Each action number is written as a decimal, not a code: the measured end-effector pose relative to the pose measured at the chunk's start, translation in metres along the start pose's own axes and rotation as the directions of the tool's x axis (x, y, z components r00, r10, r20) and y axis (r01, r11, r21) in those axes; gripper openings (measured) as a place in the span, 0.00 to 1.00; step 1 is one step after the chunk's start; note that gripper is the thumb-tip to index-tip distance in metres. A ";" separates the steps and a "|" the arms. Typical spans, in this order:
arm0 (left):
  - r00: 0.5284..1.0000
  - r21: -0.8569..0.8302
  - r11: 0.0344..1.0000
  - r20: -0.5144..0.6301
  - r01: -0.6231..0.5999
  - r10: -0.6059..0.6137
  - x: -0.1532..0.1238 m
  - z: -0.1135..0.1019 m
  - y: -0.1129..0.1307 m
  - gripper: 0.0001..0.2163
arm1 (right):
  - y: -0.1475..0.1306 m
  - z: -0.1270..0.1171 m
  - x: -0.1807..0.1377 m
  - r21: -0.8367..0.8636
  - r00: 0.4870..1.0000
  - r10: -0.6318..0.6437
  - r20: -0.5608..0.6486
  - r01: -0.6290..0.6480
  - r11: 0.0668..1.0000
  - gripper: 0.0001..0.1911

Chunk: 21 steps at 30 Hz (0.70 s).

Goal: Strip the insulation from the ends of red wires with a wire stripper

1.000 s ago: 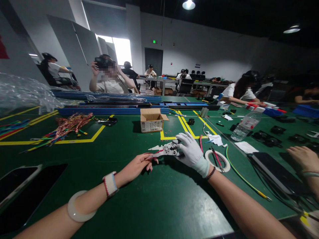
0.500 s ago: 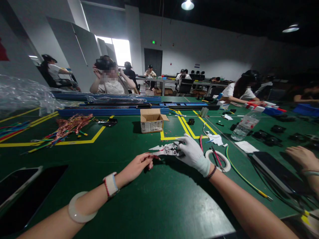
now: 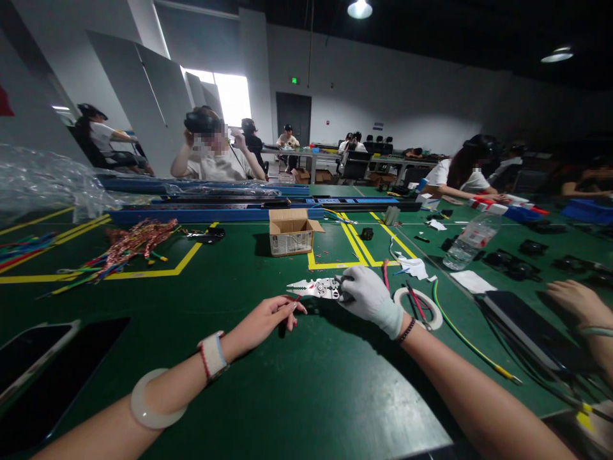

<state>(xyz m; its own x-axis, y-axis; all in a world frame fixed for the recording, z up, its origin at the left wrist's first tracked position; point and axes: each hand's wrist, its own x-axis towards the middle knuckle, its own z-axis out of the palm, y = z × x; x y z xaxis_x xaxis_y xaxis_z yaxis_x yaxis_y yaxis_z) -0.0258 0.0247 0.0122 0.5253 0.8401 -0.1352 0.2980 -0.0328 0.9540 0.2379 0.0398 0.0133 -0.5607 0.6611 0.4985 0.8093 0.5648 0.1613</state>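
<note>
Checked the head view, the only one available. Saw the wire-stripper pliers [image 3: 323, 288] near the middle of the green table [image 3: 268, 409], noses toward nine o'clock, apparently lifted off the top, judging by the shadow underneath. Found the gloved right hand [image 3: 368, 297] at three o'clock from the pliers, wrapped narrow around the handles. Found the bare left hand [image 3: 265, 316] at eight o'clock, thumb and fingers drawn together, seemingly pinching a thin red wire [image 3: 297, 298] just beside the noses. Could not trace the wire further, too small.

Compared with half a second ago, saw the plier noses go from a clear gap to nearly meeting, with the right fingers curled in tighter. Read that as a handle squeeze; for the wire work, probably meant the tool closing at or near the wire. Could not confirm an actual bite.

Noted little other shift on the table. Logged the small cardboard box [image 3: 292, 243] at eleven o'clock from the pliers, the copper wire bundle [image 3: 143, 239] at ten, the water bottle [image 3: 472, 241] at two, the white tape roll [image 3: 435, 310] at three, and the green-yellow cable [image 3: 472, 345] at four. Spotted a co-worker's hand [image 3: 572, 300] far out at three, well apart.
</note>
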 end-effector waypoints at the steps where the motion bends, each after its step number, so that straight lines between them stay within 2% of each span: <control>1: 1.000 -0.001 1.000 -0.003 0.000 0.000 0.000 0.000 0.000 0.19 | 0.000 0.000 0.000 -0.007 1.000 0.002 0.004 -0.002 1.000 0.07; 6: 1.000 0.001 1.000 -0.016 -0.015 0.015 0.002 0.000 -0.005 0.18 | 0.001 0.004 0.000 -0.016 1.000 -0.004 0.001 0.004 1.000 0.06; 10: 1.000 -0.024 1.000 -0.020 -0.008 0.008 0.002 -0.001 -0.007 0.17 | 0.004 0.005 0.001 0.023 0.997 -0.045 -0.065 0.046 0.999 0.04; 13: 1.000 -0.050 0.999 -0.012 0.007 -0.007 0.002 -0.001 -0.005 0.16 | 0.003 0.004 0.001 0.018 0.993 -0.071 -0.093 0.073 0.997 0.09; 21: 0.999 -0.062 0.997 -0.025 0.035 -0.036 0.002 0.002 -0.003 0.14 | -0.001 -0.002 0.002 -0.008 0.998 -0.034 -0.044 0.034 0.999 0.18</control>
<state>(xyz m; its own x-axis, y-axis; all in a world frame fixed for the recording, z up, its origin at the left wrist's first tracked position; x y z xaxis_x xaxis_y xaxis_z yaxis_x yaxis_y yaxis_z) -0.0245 0.0253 0.0085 0.4941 0.8540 -0.1630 0.2659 0.0300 0.9635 0.2362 0.0392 0.0151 -0.5795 0.6190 0.5301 0.7914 0.5828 0.1847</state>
